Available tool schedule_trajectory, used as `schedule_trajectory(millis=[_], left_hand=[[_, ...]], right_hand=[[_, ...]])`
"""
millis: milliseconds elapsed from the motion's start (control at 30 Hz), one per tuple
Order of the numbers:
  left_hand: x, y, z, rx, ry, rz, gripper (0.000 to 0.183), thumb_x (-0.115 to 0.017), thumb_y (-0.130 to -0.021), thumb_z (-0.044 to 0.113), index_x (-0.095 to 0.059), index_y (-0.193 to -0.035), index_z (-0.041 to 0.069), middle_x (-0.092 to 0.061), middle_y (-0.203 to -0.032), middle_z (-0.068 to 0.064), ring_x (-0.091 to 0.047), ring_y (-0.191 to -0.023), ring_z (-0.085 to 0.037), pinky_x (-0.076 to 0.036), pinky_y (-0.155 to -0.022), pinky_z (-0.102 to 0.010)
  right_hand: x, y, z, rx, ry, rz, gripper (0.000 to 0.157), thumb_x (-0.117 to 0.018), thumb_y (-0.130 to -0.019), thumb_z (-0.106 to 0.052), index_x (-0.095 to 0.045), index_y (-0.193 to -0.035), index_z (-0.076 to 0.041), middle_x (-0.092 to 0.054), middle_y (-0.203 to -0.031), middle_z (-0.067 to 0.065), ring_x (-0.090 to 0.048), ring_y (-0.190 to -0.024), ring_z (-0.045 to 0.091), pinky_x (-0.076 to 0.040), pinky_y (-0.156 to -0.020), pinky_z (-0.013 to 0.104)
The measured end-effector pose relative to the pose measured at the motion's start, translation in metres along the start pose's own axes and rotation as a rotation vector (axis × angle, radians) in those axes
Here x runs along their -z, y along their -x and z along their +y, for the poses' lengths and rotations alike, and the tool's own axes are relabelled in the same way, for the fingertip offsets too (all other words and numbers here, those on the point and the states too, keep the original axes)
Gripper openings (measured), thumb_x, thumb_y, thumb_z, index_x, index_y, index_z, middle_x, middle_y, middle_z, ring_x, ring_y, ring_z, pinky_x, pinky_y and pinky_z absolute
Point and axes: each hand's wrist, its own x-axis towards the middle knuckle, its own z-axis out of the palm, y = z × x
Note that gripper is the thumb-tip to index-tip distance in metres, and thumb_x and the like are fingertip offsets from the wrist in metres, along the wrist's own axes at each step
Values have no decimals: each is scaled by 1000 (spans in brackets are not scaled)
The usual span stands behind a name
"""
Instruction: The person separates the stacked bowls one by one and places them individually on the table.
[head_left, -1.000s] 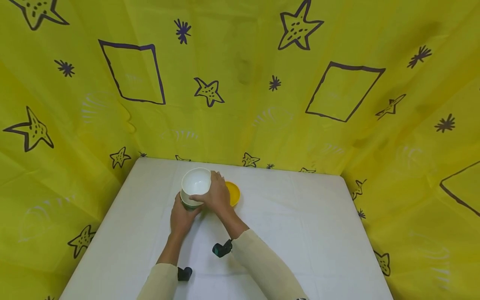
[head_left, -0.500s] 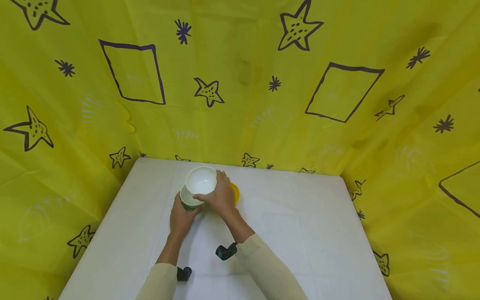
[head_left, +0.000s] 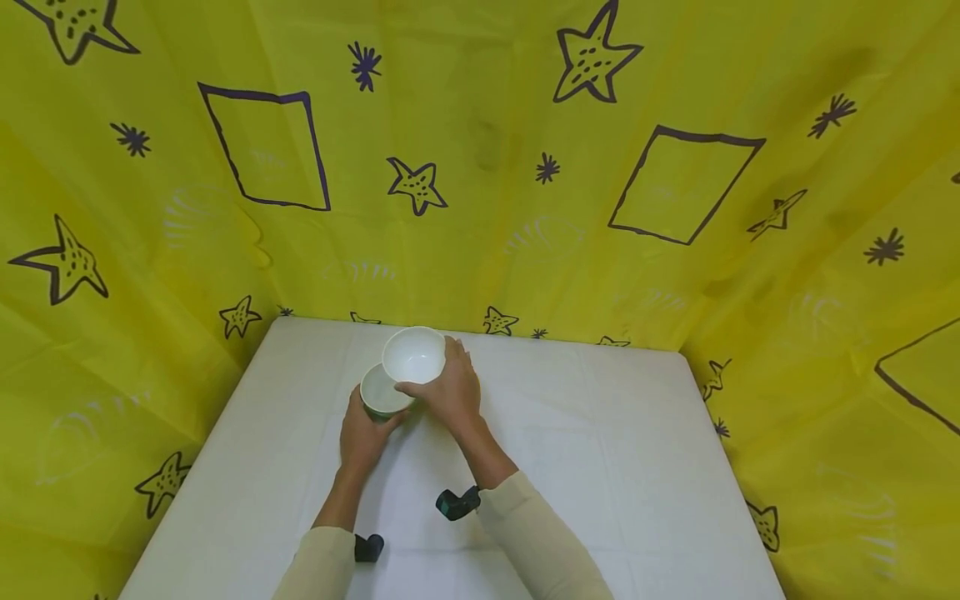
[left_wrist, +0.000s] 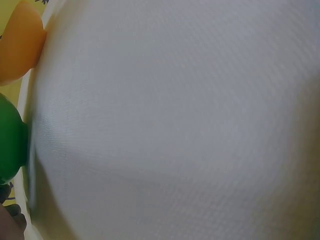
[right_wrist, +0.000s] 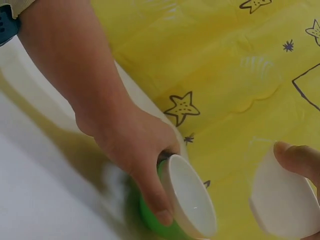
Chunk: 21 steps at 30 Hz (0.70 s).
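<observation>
My left hand (head_left: 363, 429) grips a green bowl (head_left: 379, 415) with a pale inside, which stands upright on the white table. Fingers and thumb wrap its near side; the right wrist view shows the thumb along the green wall (right_wrist: 165, 230). Just above and right of it, a white bowl (head_left: 414, 354) is tilted in my right hand (head_left: 453, 387), which pinches it at the rim with the thumb inward. Its lower edge overlaps the green bowl's rim in the head view. A yellow bowl (left_wrist: 20, 45) stands beside the green bowl, almost hidden behind my right hand in the head view.
A white cloth covers the table (head_left: 600, 467). Yellow curtains (head_left: 480, 208) with drawn stars hang close along its back and both sides. A small dark camera (head_left: 457, 503) sits on the right wrist, another dark device (head_left: 369, 547) on the left.
My right hand has drawn the white bowl right and slightly away from me, uncovering more of the green bowl's inside and covering the yellow bowl. The left hand has stayed in place.
</observation>
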Motion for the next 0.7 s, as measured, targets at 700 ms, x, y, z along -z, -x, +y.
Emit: schedule_trajectory(millis=[700], left_hand=[[-1,-1,-1,40,-20,-35,105,-95,-79,29,-33,-158,-2,-46,-155,-27,-46,-142,-45,-36,-117,-60]], right_hand=[[27,0,10,-132,-56,42,110,-98,-70,-45,-43,-156,-5,-55,-149,17,-57,-129,40,-52,-103,58]])
